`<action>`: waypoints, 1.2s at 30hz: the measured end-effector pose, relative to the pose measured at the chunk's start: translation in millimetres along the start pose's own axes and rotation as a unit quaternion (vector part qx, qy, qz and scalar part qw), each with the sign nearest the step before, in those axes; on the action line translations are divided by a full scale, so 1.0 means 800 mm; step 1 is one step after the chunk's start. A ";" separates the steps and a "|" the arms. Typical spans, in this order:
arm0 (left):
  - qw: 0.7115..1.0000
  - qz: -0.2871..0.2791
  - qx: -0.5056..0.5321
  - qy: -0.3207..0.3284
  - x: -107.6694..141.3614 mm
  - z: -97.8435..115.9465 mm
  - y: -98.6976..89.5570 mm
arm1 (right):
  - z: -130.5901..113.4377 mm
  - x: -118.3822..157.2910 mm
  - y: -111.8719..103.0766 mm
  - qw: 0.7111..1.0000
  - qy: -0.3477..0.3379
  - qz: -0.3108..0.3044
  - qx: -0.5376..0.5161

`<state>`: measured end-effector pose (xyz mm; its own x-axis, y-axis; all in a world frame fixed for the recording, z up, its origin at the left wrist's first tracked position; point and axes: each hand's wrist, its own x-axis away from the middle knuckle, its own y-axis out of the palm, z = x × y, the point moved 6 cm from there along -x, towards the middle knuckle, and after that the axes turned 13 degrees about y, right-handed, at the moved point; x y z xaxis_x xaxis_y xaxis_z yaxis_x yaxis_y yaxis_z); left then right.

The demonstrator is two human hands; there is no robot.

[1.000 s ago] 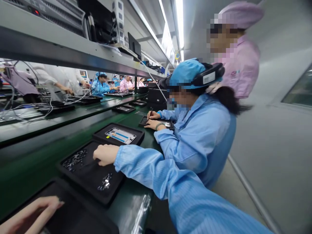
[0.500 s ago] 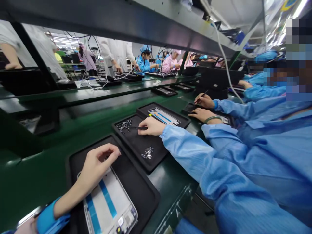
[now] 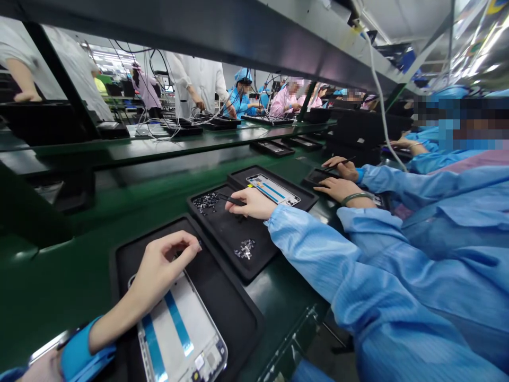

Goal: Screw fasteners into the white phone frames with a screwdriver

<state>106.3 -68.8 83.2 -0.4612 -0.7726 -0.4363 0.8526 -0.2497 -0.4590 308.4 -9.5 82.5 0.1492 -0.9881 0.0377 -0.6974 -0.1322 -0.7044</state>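
Note:
My left hand is pinched above a phone frame with blue strips, which lies in a black tray. A tiny dark thing shows at its fingertips, too small to name. My right hand grips black tweezers over a second black tray. Near the tweezers' tips is a pile of small dark parts. A smaller pile of silvery parts lies nearer in the same tray.
Behind my right hand, another black tray holds a phone frame. At the right, a co-worker's hands are over a dark tray. A metal beam crosses above, with a white cable hanging down.
The view has shifted slightly. The tweezers in my right hand now tilt up toward their tips, near the dark parts. My left hand keeps its pinch over the phone frame.

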 end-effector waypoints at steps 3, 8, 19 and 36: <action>1.000 -0.002 -0.001 -0.001 -0.001 0.001 0.001 | 0.000 -0.012 -0.004 0.993 -0.037 0.070 0.092; 1.000 -0.003 -0.011 -0.005 0.000 0.002 -0.001 | -0.025 -0.055 0.007 0.983 -0.078 0.076 0.146; 1.000 -0.004 0.009 0.003 -0.002 0.001 0.005 | -0.035 -0.068 0.037 0.969 -0.074 0.042 0.232; 1.000 0.010 0.024 -0.004 -0.002 0.007 0.003 | -0.065 0.006 0.026 0.977 -0.020 -0.068 -0.200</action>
<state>110.4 -71.1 87.3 -0.4413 -0.7829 -0.4387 0.8727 -0.2606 -0.4129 258.4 -20.8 104.6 0.2805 -0.9566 0.0787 -0.8867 -0.2896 -0.3604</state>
